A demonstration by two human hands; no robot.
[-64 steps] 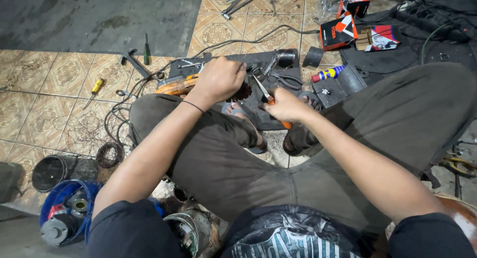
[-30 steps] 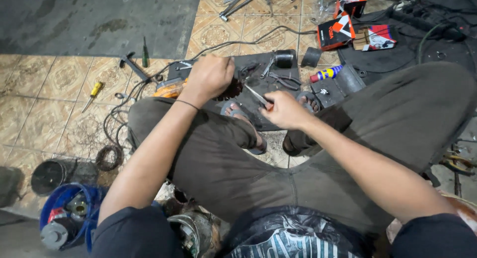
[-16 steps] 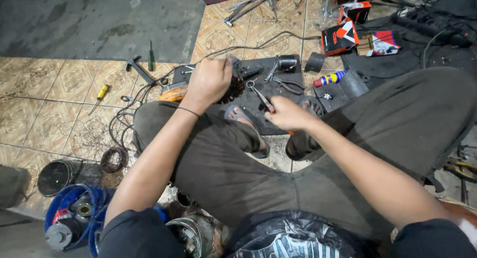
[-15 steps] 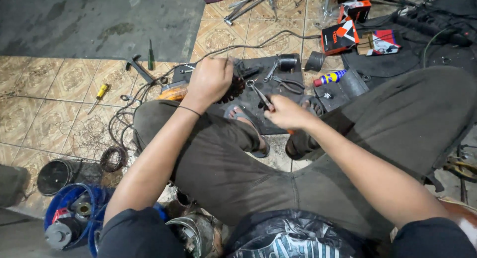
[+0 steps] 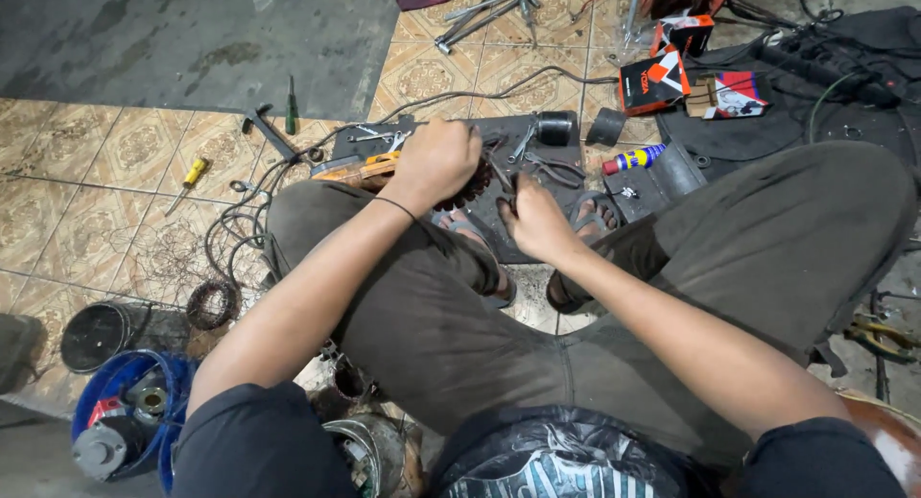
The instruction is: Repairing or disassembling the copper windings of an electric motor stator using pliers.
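I sit cross-legged on a tiled floor. My left hand (image 5: 436,162) is closed over a round motor stator with copper windings (image 5: 477,183), holding it just above my knees. My right hand (image 5: 539,225) grips a thin metal hand tool (image 5: 506,183) whose tip points up against the stator's right side. The two hands are nearly touching. Most of the stator is hidden under my left fingers, and the tool's handle is hidden inside my right fist.
Beyond my hands a dark mat (image 5: 499,129) carries pliers, a black cylinder (image 5: 554,129) and a spray can (image 5: 633,158). A yellow screwdriver (image 5: 192,177), a green screwdriver (image 5: 291,109) and cables lie at left. Cardboard boxes (image 5: 652,81) sit far right; a blue bucket (image 5: 96,402) near left.
My right hand has drawn in closer to the stator, bringing the tool tip against it. My left hand has kept its hold. The view has shifted slightly downward.
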